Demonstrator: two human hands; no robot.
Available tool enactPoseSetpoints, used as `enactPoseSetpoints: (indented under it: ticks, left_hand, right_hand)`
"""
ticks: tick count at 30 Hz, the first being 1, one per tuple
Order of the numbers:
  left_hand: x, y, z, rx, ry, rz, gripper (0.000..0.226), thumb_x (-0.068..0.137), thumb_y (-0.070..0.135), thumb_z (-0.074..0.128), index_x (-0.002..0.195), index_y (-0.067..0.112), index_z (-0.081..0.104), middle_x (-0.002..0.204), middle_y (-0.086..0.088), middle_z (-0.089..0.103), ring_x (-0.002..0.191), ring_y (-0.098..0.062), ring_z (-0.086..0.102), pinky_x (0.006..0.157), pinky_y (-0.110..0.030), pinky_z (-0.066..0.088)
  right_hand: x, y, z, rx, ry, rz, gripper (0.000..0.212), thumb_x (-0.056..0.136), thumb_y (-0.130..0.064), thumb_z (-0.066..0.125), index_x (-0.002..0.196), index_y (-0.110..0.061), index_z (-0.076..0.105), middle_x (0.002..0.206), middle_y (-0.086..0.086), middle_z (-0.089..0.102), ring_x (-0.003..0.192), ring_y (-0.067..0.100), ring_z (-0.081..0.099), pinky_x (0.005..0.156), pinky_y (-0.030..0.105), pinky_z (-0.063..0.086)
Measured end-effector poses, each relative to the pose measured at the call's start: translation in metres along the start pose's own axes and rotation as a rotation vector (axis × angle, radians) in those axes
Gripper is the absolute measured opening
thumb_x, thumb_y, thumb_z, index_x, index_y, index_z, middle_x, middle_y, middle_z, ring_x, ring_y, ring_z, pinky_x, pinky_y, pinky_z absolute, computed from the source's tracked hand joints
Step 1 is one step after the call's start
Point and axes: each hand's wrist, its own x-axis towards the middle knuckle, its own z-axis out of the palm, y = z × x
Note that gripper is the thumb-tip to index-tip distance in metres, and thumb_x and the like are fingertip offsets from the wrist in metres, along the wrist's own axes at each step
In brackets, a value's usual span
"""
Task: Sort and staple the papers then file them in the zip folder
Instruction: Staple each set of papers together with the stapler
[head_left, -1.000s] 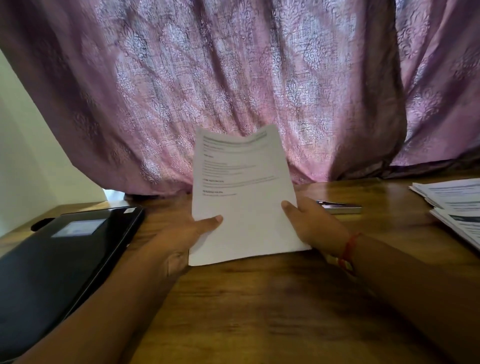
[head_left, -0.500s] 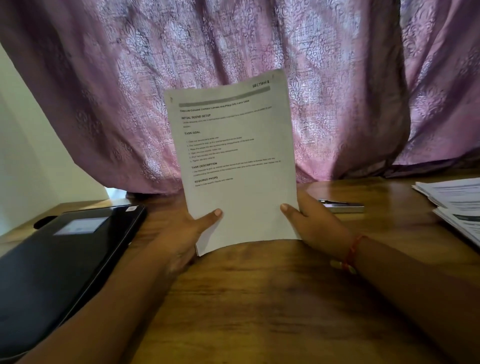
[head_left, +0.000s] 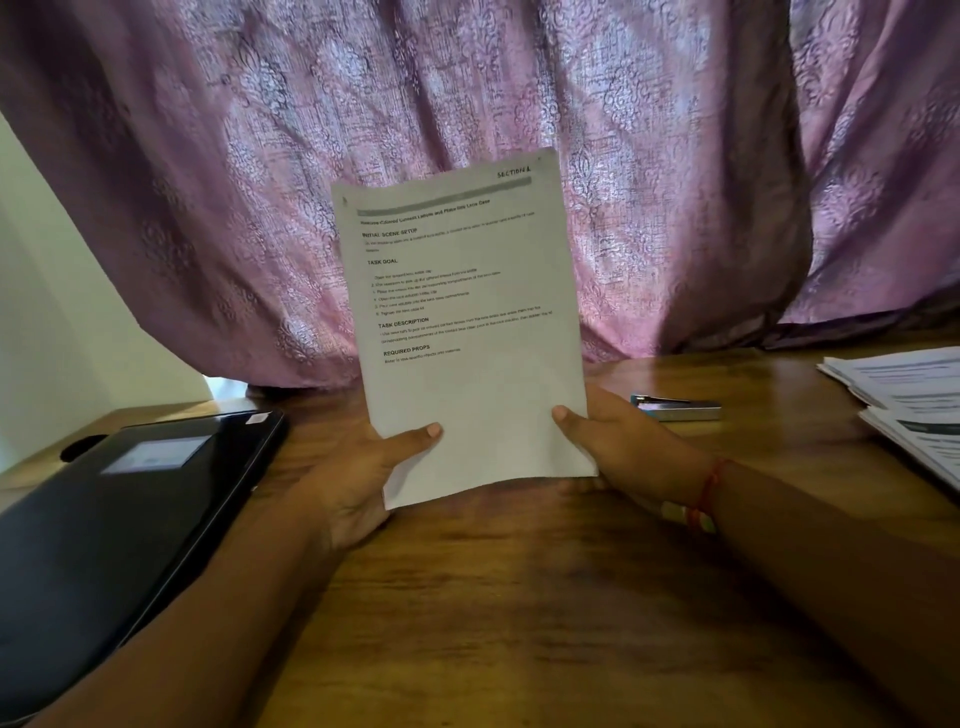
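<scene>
A printed sheet of paper (head_left: 470, 332) stands nearly upright above the wooden surface (head_left: 519, 597), its text facing the camera. The left hand (head_left: 371, 473) pinches its lower left edge, thumb on the front; the right hand (head_left: 623, 449) pinches the lower right edge likewise. A stapler (head_left: 675, 408) lies just behind the right hand. A black zip folder (head_left: 119, 499) lies flat at left, more papers (head_left: 904, 400) at far right, a mauve curtain (head_left: 467, 104) behind.
</scene>
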Motion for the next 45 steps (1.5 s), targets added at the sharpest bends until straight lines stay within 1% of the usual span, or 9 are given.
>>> enactPoseSetpoints:
  ticks: [2,5,8,11,16,23,33,40,45]
  left_hand:
    - [-0.001,0.002,0.001,-0.035,-0.002,-0.005,0.043,0.087,-0.003,0.064,0.127,0.013,0.064,0.118,-0.01,0.074,0.105,-0.026,0.073,0.077,-0.037,0.062]
    - [-0.004,0.006,0.003,-0.043,-0.002,-0.029,0.034,0.092,-0.003,0.061,0.123,0.011,0.066,0.114,-0.012,0.075,0.098,-0.026,0.075,0.076,-0.039,0.063]
    - [-0.005,0.009,0.004,-0.055,0.014,-0.077,0.024,0.095,0.003,0.06,0.117,0.009,0.067,0.105,-0.012,0.077,0.089,-0.024,0.076,0.068,-0.038,0.064]
    - [-0.007,0.013,0.004,-0.066,-0.006,-0.11,0.037,0.091,0.019,0.064,0.126,0.01,0.063,0.108,-0.012,0.076,0.084,-0.025,0.076,0.053,-0.031,0.062]
    - [-0.009,0.009,0.011,-0.07,-0.154,-0.199,0.034,0.088,0.028,0.061,0.117,0.01,0.062,0.109,-0.019,0.074,0.083,-0.028,0.077,0.046,-0.025,0.058]
    - [-0.016,-0.004,0.028,0.149,-0.231,-0.196,0.038,0.085,0.025,0.066,0.119,0.007,0.061,0.084,-0.013,0.073,0.063,-0.017,0.069,0.051,-0.021,0.057]
    - [-0.012,-0.007,0.024,0.185,-0.195,-0.176,0.036,0.081,0.02,0.07,0.112,0.003,0.064,0.083,-0.014,0.072,0.065,-0.016,0.069,0.053,-0.021,0.057]
    - [-0.011,-0.005,0.021,0.202,-0.251,-0.189,0.046,0.077,0.037,0.068,0.109,0.004,0.062,0.088,-0.014,0.072,0.068,-0.017,0.069,0.057,-0.023,0.058]
    - [-0.012,0.0,0.023,0.18,-0.34,-0.24,0.063,0.091,0.058,0.041,0.121,0.004,0.058,0.088,-0.018,0.069,0.067,-0.024,0.068,0.056,-0.029,0.058]
  right_hand:
    - [-0.001,-0.002,0.0,0.121,-0.014,0.066,0.03,0.103,-0.03,0.046,0.132,-0.027,0.054,0.127,-0.003,0.061,0.114,0.026,0.061,0.065,0.034,0.058]
    - [-0.002,-0.003,-0.003,0.155,0.029,0.094,0.027,0.103,-0.032,0.047,0.128,-0.028,0.057,0.125,0.001,0.063,0.11,0.026,0.062,0.058,0.029,0.056]
    - [-0.003,-0.004,-0.002,0.207,0.07,0.111,0.019,0.103,-0.029,0.046,0.116,-0.029,0.06,0.118,0.0,0.066,0.101,0.019,0.063,0.054,0.024,0.053]
    - [-0.004,-0.008,0.0,0.301,0.123,0.123,0.016,0.104,-0.026,0.045,0.107,-0.029,0.06,0.112,-0.002,0.067,0.095,0.015,0.063,0.053,0.023,0.053]
    - [-0.005,-0.01,0.007,0.458,0.165,0.179,0.016,0.104,-0.023,0.045,0.114,-0.024,0.057,0.111,0.0,0.066,0.093,0.018,0.064,0.053,0.025,0.056]
    - [-0.009,-0.012,0.027,0.565,0.069,0.244,0.016,0.102,-0.024,0.05,0.108,-0.017,0.062,0.097,0.002,0.072,0.08,0.016,0.068,0.052,0.025,0.055]
    - [-0.009,-0.013,0.015,0.724,-0.071,0.346,0.037,0.097,-0.033,0.055,0.128,-0.012,0.057,0.117,0.01,0.071,0.109,0.028,0.067,0.06,0.03,0.06]
    - [-0.009,-0.012,0.012,0.656,-0.066,0.284,0.035,0.098,-0.034,0.054,0.124,-0.011,0.059,0.113,0.008,0.073,0.104,0.023,0.069,0.061,0.028,0.06]
    - [-0.007,-0.013,0.01,0.62,-0.035,0.223,0.037,0.098,-0.034,0.053,0.125,-0.009,0.059,0.112,0.007,0.073,0.097,0.02,0.071,0.061,0.027,0.059]
